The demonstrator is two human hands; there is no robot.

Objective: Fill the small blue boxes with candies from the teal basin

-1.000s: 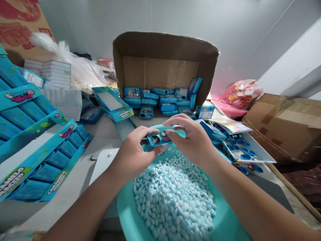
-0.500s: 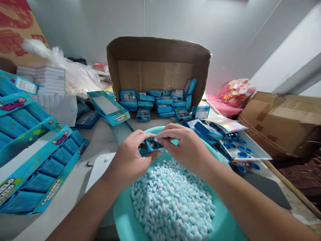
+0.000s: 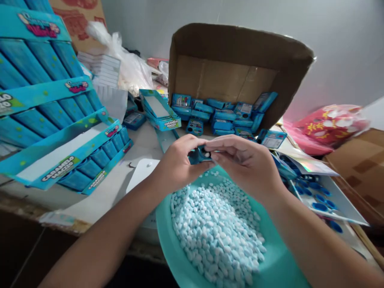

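My left hand (image 3: pixel 183 162) is closed around a small blue cardboard box (image 3: pixel 195 157), held up over the far rim of a turquoise basin (image 3: pixel 166 224). A dark opening shows in the end of the box facing right. At that opening my right hand (image 3: pixel 244 160) is closed, fingers and thumb pinched together, with a small pale candy (image 3: pixel 207 155) at their tips. Below both hands, the basin holds a heap of pale blue and white candies (image 3: pixel 217 228). The inside of the box is mostly hidden by my fingers.
A brown carton (image 3: pixel 210 76) lies on its side behind, with several blue boxes (image 3: pixel 223 116) in it. Blue display trays (image 3: pixel 57 108) filled with boxes stand at left. At right sits a white tray (image 3: pixel 345 210) of blue caps; a white board (image 3: pixel 141 172) lies beside the basin.
The view has swung, so the scene sits further right and tilted. My right hand has closed in over the box opening; the left still holds the box.
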